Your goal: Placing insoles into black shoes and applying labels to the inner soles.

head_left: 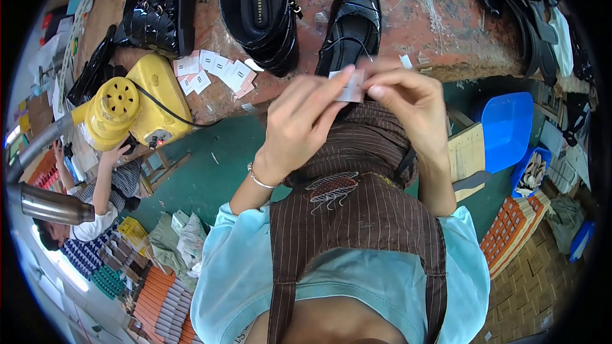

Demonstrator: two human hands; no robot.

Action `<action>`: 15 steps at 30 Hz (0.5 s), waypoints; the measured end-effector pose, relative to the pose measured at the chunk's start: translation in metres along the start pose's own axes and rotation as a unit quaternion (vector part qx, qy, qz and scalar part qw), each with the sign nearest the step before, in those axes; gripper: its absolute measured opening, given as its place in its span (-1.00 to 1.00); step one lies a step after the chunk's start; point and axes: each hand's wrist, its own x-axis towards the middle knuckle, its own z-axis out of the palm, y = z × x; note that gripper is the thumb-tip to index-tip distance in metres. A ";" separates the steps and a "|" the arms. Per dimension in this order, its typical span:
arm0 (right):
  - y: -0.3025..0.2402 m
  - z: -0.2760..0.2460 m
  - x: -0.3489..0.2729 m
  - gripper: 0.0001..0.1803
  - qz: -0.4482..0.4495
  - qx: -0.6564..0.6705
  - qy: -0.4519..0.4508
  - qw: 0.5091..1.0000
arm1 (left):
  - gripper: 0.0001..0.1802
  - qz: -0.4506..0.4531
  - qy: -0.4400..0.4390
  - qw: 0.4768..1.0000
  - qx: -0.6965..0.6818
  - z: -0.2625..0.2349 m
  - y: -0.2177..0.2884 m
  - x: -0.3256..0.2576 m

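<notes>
Head view: a small white tag (351,85) is pinched between the fingertips of the left hand (305,121) and right hand (408,105), just before a black shoe (352,22) on the bench (446,32).

glossy black shoe (352,22), yellow heat gun (131,107)

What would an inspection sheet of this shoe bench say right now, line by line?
Surface: worn reddish bench, scuffed.
Job's things: small white tag pinched between left hand and right hand; black glossy shoe just beyond.
Clutter: loose white tags, more black shoes, yellow heat gun.
Grippers: both hands closed on the tag.
Cables: black cord from the heat gun.
Surroundings: blue bin, another person at lower left.
</notes>
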 end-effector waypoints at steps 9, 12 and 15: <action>-0.007 -0.031 0.015 -0.89 -0.114 -0.077 0.270 0.953 | -0.76 -0.212 -0.044 0.969 0.122 0.044 -0.046 0.028; 0.012 -0.008 0.027 -0.93 -0.075 -0.157 0.203 0.964 | -0.83 -0.223 -0.017 0.970 0.091 0.043 -0.050 0.024; 0.042 0.016 0.036 -0.91 -0.115 -0.351 0.169 0.914 | -0.74 -0.262 -0.021 0.962 0.072 0.046 -0.045 0.019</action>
